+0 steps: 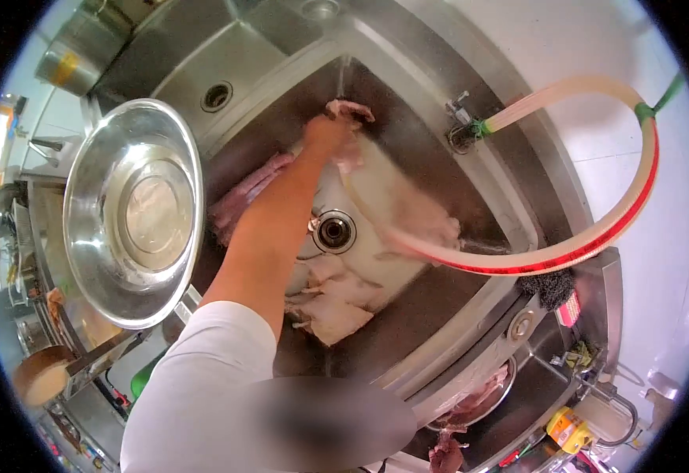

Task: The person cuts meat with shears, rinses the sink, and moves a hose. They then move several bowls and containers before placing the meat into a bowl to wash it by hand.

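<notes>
The sink (471, 315) fills the middle, with a steel bowl (135, 213) propped on its left edge. A hose (597, 229) loops from the right wall to the sink floor, where pale pieces (337, 311) lie by the drain (333, 231). At the far corner, the left hand (329, 135) has its fingers closed on a meat strip (351, 110).

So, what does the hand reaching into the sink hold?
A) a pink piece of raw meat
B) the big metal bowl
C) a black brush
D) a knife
A: the left hand at the far end of the sink is closed on a pink piece of raw meat; the bowl sits apart beside the sink.
</notes>
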{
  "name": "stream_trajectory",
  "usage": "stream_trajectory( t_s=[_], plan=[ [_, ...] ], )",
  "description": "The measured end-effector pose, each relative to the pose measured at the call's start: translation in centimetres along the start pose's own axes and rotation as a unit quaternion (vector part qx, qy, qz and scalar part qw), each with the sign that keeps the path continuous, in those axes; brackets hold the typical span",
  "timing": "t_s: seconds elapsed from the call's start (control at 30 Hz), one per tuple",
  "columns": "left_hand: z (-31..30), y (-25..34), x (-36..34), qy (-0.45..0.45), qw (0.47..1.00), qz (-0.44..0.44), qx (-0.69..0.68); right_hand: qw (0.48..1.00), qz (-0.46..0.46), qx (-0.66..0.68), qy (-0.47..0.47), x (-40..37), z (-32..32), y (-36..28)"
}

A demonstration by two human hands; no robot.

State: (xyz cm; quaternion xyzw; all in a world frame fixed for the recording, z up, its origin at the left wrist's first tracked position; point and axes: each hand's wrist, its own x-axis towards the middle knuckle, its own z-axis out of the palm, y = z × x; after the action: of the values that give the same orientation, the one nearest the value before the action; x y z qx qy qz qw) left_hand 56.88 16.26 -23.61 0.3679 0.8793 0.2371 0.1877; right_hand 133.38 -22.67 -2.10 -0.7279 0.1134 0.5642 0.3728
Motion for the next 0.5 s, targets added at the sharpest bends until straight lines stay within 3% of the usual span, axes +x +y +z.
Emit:
stream_trajectory(
  t_s=[0.07,0.1,0.17,0.23,0.27,0.3,0.33,0.5],
  plan=[
    [-3.3,3.5,-3.0,0.047,0.994,-0.097,-0.034,0.993,-0.062,-0.093,0.043,-2.2,2.6,0.1],
    [-3.9,5.0,-6.1,0.073,0.993,-0.059,-0.073,0.998,-0.042,-0.040,-0.014,-0.7,1.2,0.1],
    [-3.6,7.2,-11.6,0.159,0.961,-0.031,-0.226,0.992,-0.063,-0.095,0.056,-1.6,4.2,0.3],
    [3.7,4.7,-15.0,-0.048,0.981,-0.131,-0.137,0.984,-0.076,-0.138,0.083,-1.7,5.3,0.3],
    [8.0,3.0,-16.3,-0.111,0.964,-0.107,-0.217,0.982,-0.079,-0.154,0.075,-0.8,5.0,0.1],
    [6.0,6.0,-18.1,-0.141,0.951,-0.157,-0.226,0.980,-0.082,-0.168,0.068,-0.6,4.5,0.1],
    [3.4,8.8,-19.4,-0.171,0.935,-0.204,-0.234,0.976,-0.098,-0.192,0.010,-2.6,8.3,0.1],
    [5.4,9.0,-22.2,-0.316,0.775,-0.173,-0.518,0.982,-0.138,-0.127,0.018,-3.3,9.6,0.7]
  ],
)
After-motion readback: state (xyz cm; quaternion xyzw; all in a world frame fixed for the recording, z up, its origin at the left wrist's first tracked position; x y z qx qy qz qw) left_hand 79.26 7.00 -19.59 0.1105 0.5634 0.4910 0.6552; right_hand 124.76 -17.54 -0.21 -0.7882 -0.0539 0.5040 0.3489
